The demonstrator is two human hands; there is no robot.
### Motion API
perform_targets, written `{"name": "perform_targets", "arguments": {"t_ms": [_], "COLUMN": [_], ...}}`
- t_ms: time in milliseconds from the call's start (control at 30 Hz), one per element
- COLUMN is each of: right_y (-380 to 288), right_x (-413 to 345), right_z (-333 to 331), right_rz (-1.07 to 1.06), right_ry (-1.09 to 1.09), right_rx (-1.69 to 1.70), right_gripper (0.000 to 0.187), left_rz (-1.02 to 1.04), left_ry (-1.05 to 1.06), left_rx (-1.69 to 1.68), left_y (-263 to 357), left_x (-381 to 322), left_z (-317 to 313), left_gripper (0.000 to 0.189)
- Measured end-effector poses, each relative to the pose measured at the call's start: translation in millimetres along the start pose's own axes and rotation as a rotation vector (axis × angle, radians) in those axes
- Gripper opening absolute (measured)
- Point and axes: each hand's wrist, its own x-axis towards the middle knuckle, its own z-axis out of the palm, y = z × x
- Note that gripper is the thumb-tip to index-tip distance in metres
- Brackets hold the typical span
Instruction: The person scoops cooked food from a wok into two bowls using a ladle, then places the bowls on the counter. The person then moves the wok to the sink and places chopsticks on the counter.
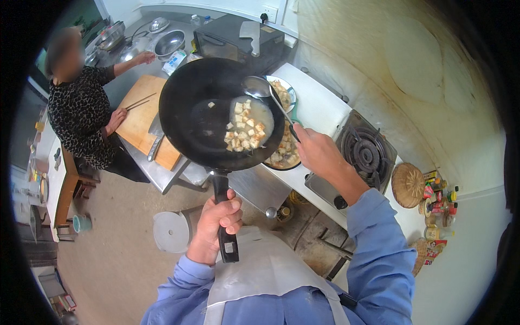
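Observation:
My left hand [219, 219] grips the black handle of a wok [195, 134], which I hold up in front of me, off the stove. Browned tofu cubes [245, 132] lie in pale broth toward the wok's right side, and one cube sits apart near the middle. A metal ladle [256, 87] is in my right hand [319, 150], its bowl over the wok's right rim. Partly hidden behind that rim are a plate [290, 91] holding similar food and, nearer me, a dark-rimmed dish of food [286, 154].
A gas burner [365, 150] is on the white counter at right, near a woven basket [407, 185] and several condiment bottles [440, 207]. At left, a person [81, 109] stands by a cutting board [142, 109] with a cleaver [154, 142]. Another cleaver [251, 34] lies on a dark appliance [219, 42].

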Motion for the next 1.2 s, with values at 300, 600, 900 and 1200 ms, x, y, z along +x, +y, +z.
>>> {"name": "perform_targets", "arguments": {"t_ms": [300, 600, 900, 1200], "right_y": [5, -26, -47, -44], "right_x": [-6, -38, -38, -40], "right_z": [-4, -32, -29, -39], "right_rz": [0.003, 0.528, 0.818, 0.879], "right_ry": [-0.1, -0.423, -0.397, -0.299], "right_rx": [0.197, 0.898, 1.54, 1.66], "right_gripper": [0.034, 0.02, 0.033, 0.026], "left_rz": [-0.03, -0.03, -0.013, 0.008], "left_ry": [-0.03, 0.005, 0.025, 0.008], "left_rx": [-0.013, -0.021, 0.035, 0.008], "left_y": [7, 0, -8, -10], "left_x": [2, 11, 15, 15], "left_z": [-1, 6, 9, 5], "left_gripper": [0.018, 0.017, 0.017, 0.016]}}
